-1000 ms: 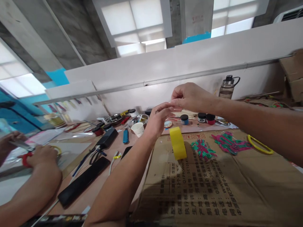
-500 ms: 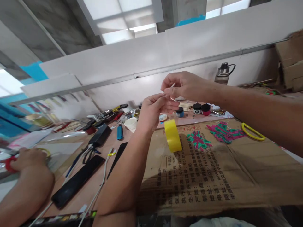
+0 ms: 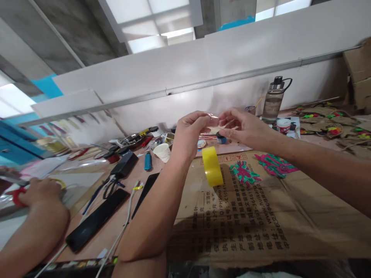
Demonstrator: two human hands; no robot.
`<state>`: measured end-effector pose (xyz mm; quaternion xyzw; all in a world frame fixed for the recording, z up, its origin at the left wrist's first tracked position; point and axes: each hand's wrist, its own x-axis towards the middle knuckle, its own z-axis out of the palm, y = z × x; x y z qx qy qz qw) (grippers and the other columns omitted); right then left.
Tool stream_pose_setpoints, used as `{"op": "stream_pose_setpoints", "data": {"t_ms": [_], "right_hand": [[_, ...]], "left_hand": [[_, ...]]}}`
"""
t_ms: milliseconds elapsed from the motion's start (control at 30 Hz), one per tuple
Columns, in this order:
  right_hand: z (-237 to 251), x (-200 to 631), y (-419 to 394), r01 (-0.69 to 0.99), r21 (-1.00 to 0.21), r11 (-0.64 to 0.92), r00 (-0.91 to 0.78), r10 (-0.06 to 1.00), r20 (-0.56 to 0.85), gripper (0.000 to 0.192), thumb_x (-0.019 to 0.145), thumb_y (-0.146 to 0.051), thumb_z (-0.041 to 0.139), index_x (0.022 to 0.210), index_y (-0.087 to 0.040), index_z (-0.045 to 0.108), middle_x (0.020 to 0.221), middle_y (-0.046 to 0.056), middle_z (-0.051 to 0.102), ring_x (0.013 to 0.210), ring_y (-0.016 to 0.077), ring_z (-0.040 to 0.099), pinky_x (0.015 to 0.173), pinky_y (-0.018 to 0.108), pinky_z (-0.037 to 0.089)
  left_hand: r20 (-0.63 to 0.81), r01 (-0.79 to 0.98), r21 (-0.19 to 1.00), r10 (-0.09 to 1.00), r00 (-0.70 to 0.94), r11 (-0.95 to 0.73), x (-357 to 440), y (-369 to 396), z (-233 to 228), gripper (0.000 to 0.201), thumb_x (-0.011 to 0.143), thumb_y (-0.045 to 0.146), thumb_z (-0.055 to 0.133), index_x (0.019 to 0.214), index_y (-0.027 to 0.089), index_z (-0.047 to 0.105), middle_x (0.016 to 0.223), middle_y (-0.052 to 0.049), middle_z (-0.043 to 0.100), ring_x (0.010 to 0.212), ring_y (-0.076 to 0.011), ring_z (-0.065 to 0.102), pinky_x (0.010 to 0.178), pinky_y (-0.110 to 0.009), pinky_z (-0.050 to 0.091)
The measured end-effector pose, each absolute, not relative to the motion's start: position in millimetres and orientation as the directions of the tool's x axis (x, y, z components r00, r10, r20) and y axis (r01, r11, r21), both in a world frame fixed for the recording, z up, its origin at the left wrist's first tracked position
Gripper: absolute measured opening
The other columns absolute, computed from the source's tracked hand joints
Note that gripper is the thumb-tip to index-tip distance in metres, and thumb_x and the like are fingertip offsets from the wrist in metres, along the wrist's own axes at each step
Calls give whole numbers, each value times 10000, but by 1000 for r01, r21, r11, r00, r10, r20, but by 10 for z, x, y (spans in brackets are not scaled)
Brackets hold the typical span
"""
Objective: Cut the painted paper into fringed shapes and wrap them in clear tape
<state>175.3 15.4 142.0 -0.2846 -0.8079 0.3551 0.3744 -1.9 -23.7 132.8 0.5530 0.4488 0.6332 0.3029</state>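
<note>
1. Since the earlier frame, the right hand (image 3: 242, 125) has come down from above the left hand (image 3: 189, 131) and now sits to its right, fingertips close to the left's.
2. A small clear film (image 3: 213, 116) is held up between the two hands, above the far part of the table.
3. The left thumb and fingers pinch the film's left side; the right fingers are curled at its other side, but whether they grip it I cannot tell.
4. Nearer, a yellow tape roll (image 3: 213, 166) stands on the flat cardboard (image 3: 246, 224), left of two pink-and-green pieces (image 3: 245, 173).
5. Left of the cardboard are a white cup (image 3: 162, 152) and a blue cutter (image 3: 148, 161).
6. At far left, a co-worker's hand (image 3: 43, 192) holds red-handled scissors (image 3: 19, 197).
</note>
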Motion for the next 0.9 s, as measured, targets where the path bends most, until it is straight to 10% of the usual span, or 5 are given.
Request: {"op": "stream_pose_setpoints", "data": {"t_ms": [533,700,900], "right_hand": [[1689,1612,187,307,-661,685,-520,703,486,76,761,-230,752,796,-164,737,732,47,705,708,181,622,675,335,491],[1690,1687,205,272,-697,664,-564,696,444,56,756,-236,732,752,-182,745,699,18,696,705,166,621,691,323,487],[1694,1740,154,287,-737,612,-582,722,373,37,755,-207,708,733,-188,731,683,8,673,667,145,574,681,320,478]], "left_hand": [[602,72,798,788,-129,-598,-36,-269,1098,175,818,268,727,991,245,748,959,-27,752,881,-165,677,813,-302,539],[545,-14,836,833,-100,-548,-106,-404,1029,449,786,339,796,1209,273,661,1078,-53,740,956,-193,689,808,-312,542],[169,50,986,935,-312,-161,-491,-422,569,269,844,475,726,877,209,699,756,-49,707,674,-167,653,601,-261,476]]}}
